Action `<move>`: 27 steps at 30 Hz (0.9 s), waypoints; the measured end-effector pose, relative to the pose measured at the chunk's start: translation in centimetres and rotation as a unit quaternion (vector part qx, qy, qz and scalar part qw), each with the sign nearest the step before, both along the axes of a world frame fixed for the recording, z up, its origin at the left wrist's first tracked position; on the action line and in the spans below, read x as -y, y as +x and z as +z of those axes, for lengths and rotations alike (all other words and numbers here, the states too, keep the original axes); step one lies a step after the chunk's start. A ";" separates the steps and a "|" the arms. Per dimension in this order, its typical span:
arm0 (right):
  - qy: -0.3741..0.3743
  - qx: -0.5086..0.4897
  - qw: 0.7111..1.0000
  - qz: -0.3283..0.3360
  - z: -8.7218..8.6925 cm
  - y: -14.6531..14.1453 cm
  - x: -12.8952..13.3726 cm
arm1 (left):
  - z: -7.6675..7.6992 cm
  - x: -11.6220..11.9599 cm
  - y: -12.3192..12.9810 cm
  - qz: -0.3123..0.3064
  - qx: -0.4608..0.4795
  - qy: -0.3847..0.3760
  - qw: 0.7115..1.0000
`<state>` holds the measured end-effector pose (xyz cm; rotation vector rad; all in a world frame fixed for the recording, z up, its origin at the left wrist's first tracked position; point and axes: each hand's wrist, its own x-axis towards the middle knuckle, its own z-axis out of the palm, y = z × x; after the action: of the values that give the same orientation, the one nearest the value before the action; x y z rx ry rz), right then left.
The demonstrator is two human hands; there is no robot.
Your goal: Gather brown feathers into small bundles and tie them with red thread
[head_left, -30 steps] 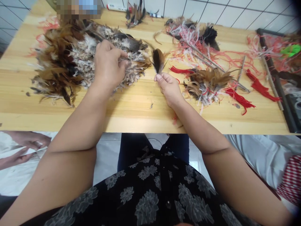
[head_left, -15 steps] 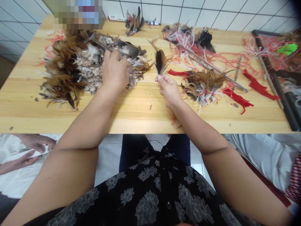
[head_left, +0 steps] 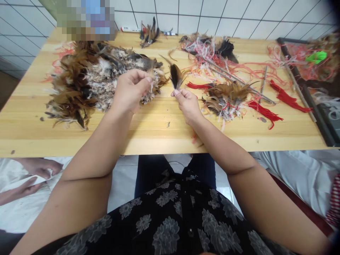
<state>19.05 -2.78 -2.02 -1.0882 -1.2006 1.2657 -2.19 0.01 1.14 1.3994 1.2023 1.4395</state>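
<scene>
Right fingers (head_left: 176, 92) pinching one feather tuft (head_left: 175, 76), two markers (head_left: 131, 29) behind

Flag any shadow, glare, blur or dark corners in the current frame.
Head view: soft shadow on the light wooden table below the bare left hand; glare on the pale tiled floor right of the dark blue jeans; wispy brown feather at the left fingertips smeared; coarse pixelated patch upper left; top-right corner darkened.

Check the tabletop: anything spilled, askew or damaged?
Nothing looks clearly damaged. Untidy, though: pink and white strands straggle loose around thin sticks beyond the red-tied feather bundle, and a stray dark scrap lies on the tabletop near the right hand.
</scene>
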 end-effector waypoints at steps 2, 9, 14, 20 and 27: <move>0.028 -0.027 0.999 0.001 -0.3 0.0 -0.1 | -0.3 0.2 0.7 -0.052 0.031 -0.028 0.998; 0.054 -0.036 0.998 0.019 -1.8 0.1 -1.1 | -1.4 0.8 1.8 -0.133 0.053 -0.065 0.988; 0.053 -0.029 0.998 0.032 -2.1 0.1 -1.3 | -1.3 1.3 2.2 -0.125 0.041 -0.051 0.990; 0.054 -0.024 0.997 0.040 -2.5 -0.1 -1.6 | -1.5 1.4 2.4 -0.126 -0.003 -0.046 0.991; 0.027 -0.024 0.996 0.078 -1.5 -0.2 -1.1 | -3.3 0.2 2.6 -0.096 -0.060 0.032 0.993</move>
<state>18.81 -1.72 -3.55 -0.9339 -1.2961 1.3624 0.45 -0.16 -2.20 1.6187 1.0702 1.2868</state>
